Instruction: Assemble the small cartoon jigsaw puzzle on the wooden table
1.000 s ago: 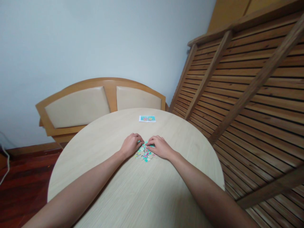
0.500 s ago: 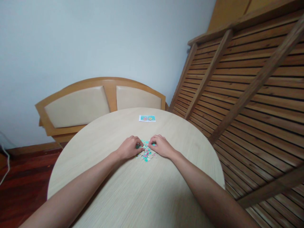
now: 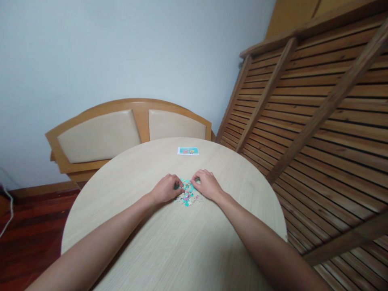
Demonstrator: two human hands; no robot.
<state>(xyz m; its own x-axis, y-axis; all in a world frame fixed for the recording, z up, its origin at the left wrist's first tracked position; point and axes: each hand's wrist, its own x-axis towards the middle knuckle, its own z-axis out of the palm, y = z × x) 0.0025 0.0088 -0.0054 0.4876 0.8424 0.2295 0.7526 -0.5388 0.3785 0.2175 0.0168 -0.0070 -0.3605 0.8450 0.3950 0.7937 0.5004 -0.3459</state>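
Note:
A small heap of colourful puzzle pieces (image 3: 188,195), mostly teal, pink and cream, lies near the middle of a round pale wooden table (image 3: 157,242). My left hand (image 3: 166,188) rests at the heap's left side with fingers curled, its fingertips pinched on a dark teal piece. On the right side of the heap, my right hand (image 3: 207,184) has bent fingers pressing down on the pieces at the far edge. Both forearms stretch across the table.
A small printed picture card (image 3: 188,151) lies at the table's far edge. Behind the table stands a wooden bench back with two cream cushions (image 3: 100,135). A slatted wooden frame (image 3: 318,121) leans close along the right. Dark wooden floor shows at the left.
Both hands have drawn slightly apart, uncovering more of the heap. The left hand moved a little nearer me and its fingers pinched a piece. The right fingertips shifted toward the far edge.

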